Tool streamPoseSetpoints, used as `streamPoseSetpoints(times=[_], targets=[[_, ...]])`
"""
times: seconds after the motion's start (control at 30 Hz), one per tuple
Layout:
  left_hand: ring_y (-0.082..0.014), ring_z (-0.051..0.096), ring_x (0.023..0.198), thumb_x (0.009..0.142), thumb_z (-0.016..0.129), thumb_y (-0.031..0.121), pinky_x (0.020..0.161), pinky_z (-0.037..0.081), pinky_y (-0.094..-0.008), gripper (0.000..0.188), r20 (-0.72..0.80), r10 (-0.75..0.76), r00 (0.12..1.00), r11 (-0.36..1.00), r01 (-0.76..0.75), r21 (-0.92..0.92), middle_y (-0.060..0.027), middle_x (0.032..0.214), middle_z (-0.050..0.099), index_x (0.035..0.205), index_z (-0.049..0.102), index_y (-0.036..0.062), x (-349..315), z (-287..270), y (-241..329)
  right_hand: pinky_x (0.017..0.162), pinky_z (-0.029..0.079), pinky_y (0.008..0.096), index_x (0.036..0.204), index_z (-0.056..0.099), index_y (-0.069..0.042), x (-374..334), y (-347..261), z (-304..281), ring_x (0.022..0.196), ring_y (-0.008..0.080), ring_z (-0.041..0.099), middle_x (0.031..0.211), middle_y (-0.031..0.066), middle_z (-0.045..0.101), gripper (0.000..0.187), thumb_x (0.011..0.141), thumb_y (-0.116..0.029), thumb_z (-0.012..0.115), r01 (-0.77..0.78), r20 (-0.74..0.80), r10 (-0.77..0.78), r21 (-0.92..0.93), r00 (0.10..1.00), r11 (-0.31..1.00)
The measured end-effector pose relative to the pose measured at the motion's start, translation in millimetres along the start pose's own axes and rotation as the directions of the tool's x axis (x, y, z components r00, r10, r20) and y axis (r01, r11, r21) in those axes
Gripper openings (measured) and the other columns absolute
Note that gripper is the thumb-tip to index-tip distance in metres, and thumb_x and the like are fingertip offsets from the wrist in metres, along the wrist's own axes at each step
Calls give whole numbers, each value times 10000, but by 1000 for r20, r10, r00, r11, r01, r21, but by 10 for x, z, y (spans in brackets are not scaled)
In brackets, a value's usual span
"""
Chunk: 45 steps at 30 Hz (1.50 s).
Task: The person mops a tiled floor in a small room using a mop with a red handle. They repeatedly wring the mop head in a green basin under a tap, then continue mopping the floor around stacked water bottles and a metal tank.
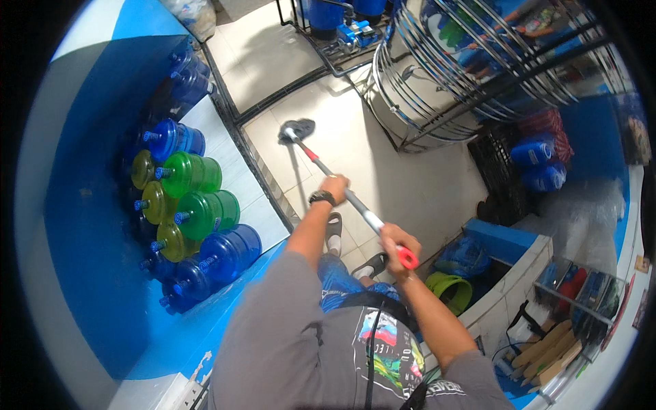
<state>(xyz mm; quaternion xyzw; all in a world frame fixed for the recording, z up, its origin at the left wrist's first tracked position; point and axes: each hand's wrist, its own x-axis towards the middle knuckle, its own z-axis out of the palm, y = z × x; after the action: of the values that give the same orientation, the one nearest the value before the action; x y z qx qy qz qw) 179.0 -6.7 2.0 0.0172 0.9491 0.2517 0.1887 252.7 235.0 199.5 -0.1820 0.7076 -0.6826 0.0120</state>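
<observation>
Both my hands are wrapped round the pole of a mop [335, 180], which slants across the picture from my body toward the far floor. My left hand [334, 188], with a dark watch at its wrist, grips the pole partway down, below the red section. Nearer to me, my right hand [399, 247] closes round the upper end, just by the red end cap. The dark grey mop head [298, 130] lies on the pale tiled floor [345, 113], beside a dark floor channel.
Blue, green and yellow water jugs [205, 213] are stacked on their sides on a tiled ledge at left. A large shiny metal tank [417, 89] stands in a black frame at far right. A lime-green bucket [449, 292] and a black crate [497, 164] are at right.
</observation>
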Motion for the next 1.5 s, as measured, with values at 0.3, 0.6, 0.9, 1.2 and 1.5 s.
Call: streamPoseSetpoints(times=[0.3, 0.6, 0.9, 1.2, 1.5], targets=[[-359, 428, 1434, 822, 807, 410, 1148, 423, -509, 723, -84, -255, 963, 965, 259, 36, -171, 1472, 505, 1471, 534, 243, -80, -629, -756, 849, 542, 325, 904, 682, 18, 708, 694, 789, 902, 175, 676, 942, 110, 736, 121, 984, -72, 676, -146, 37, 145, 31, 989, 989], [-324, 612, 1206, 776, 761, 240, 1108, 395, -540, 342, 107, 151, 983, 988, -153, 10, -141, 1147, 698, 1110, 757, 162, -485, 788, 1325, 898, 528, 319, 1043, 754, 7, -912, -394, -1302, 958, 175, 680, 1050, 105, 743, 136, 970, -90, 693, -268, -87, 254, -262, 963, 927], [-400, 719, 892, 769, 714, 298, 775, 572, -531, 260, 351, 656, 668, 745, -498, -443, -166, 860, 746, 948, 761, 116, -1411, 1619, 4310, 931, 477, 437, 838, 524, -63, -2244, -2120, -3129, 815, 205, 560, 775, 57, 540, 191, 979, -158, 609, -276, -517, 250, 26, 819, 961], [-393, 723, 863, 752, 685, 239, 766, 579, -512, 211, 250, 723, 644, 673, -574, -467, -189, 861, 738, 876, 758, 84, -1727, 1818, 4363, 740, 506, 413, 794, 485, -83, -2439, -2131, -2944, 649, 180, 517, 680, 47, 483, 222, 959, -170, 606, -42, -436, 20, -40, 900, 998], [-374, 728, 865, 755, 729, 286, 760, 589, -504, 270, 333, 484, 809, 875, -431, -221, -160, 886, 751, 981, 787, 149, -1288, 755, 2289, 808, 532, 472, 834, 549, -61, -1382, -1224, -1547, 674, 215, 570, 718, 82, 572, 110, 914, -92, 617, 34, -218, 7, 184, 976, 982]])
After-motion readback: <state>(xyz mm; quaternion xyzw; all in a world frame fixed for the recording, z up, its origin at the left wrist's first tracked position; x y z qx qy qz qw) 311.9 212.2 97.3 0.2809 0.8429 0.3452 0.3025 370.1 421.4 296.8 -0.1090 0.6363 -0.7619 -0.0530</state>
